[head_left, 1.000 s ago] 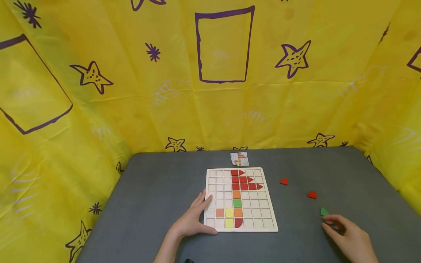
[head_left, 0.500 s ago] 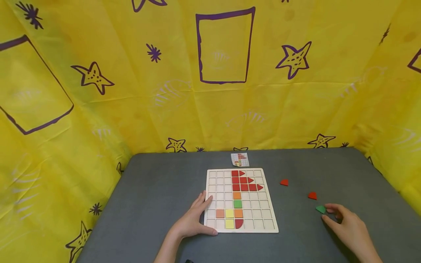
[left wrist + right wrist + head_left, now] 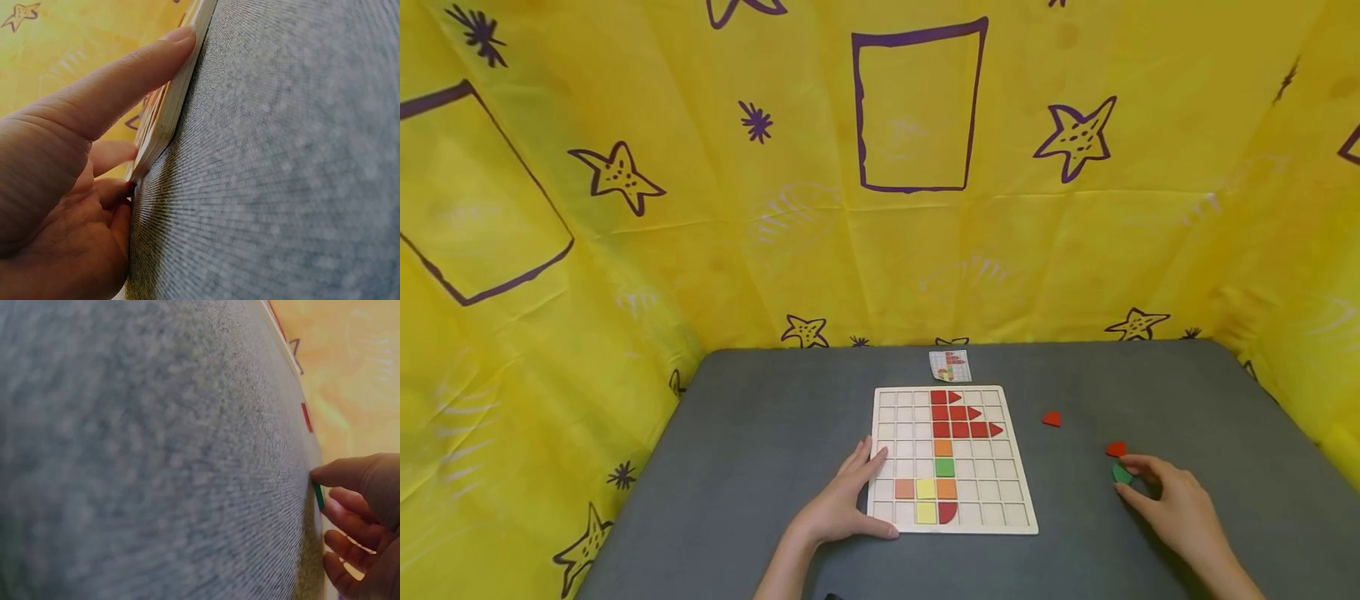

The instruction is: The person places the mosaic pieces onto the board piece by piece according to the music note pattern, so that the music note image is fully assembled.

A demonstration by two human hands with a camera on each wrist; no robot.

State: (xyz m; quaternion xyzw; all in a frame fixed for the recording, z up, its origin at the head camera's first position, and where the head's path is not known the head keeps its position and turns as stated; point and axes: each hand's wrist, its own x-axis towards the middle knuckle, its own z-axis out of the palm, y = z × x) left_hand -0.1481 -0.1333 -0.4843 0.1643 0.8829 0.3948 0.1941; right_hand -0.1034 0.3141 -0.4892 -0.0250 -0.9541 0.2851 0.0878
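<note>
A white gridded puzzle board lies flat on the table, with red, orange, green and yellow tiles set in some squares. My left hand rests at its front left corner. The thumb lies along the front edge and the straight fingers touch the left side. Right of the board, my right hand pinches a green quarter-circle tile between thumb and fingers, low over the table. In the right wrist view the green tile shows edge-on. A red quarter-circle tile lies just beyond it.
Another red quarter-circle tile lies between the board and the right hand. Behind the board is a small printed pattern card. A yellow patterned cloth hangs round the dark grey table. A small black object shows at the bottom edge.
The right hand has moved left and slightly away from me with the green tile, which has turned and come close to the nearer red tile. The left hand stays on the board.
</note>
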